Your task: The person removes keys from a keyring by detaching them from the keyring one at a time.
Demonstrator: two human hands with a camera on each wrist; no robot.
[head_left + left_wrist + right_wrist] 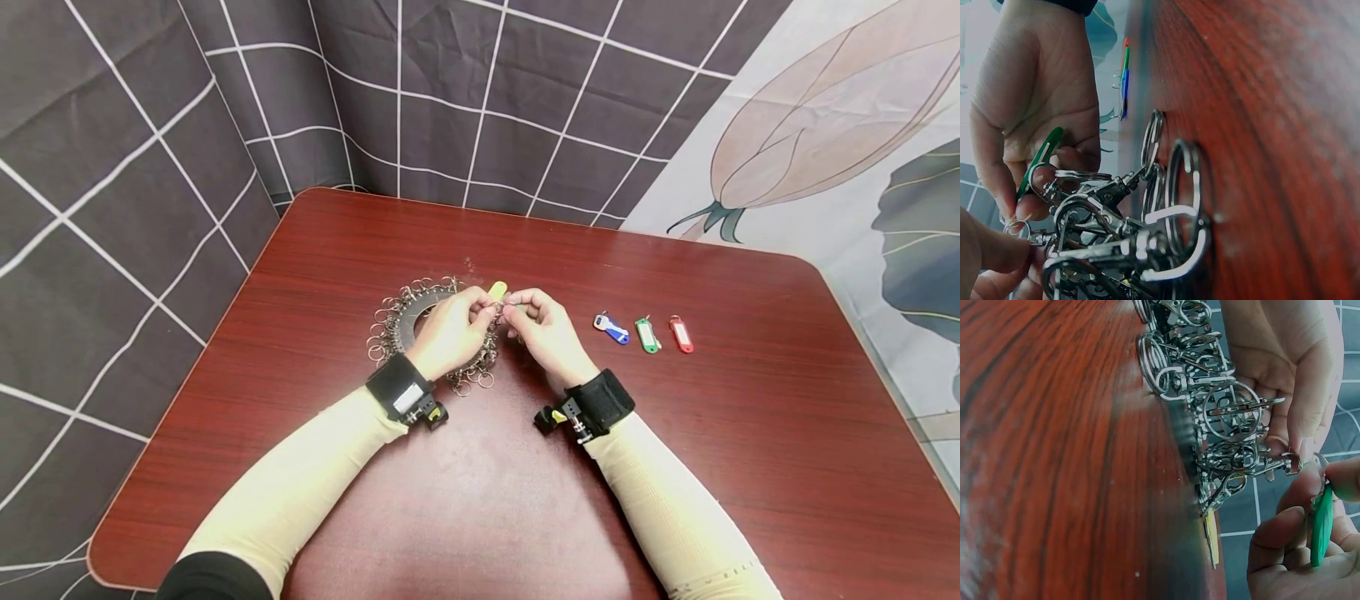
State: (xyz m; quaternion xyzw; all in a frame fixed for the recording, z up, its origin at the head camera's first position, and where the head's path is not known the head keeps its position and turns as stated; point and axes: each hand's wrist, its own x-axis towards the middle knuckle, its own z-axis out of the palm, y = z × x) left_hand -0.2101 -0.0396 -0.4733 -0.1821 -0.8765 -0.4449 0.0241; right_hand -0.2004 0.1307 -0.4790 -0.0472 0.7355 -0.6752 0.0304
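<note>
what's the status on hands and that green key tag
Left hand pinches a clasp on the ring pile. Right hand pinches green tag. Nothing blocking.

A dark red wooden table (750, 433) has round corners. Three small key tags lie in a row near its right side: a blue key tag (611, 327), a green key tag (647, 335) and a red key tag (681, 333). Behind the table hangs a dark checked curtain (150, 167), and a flower curtain (840, 142) hangs at the right.

Staged recording corner: wooden table (750, 467) stood against hung fabric backdrops (112, 167), grid-patterned and floral-printed (825, 108).
</note>
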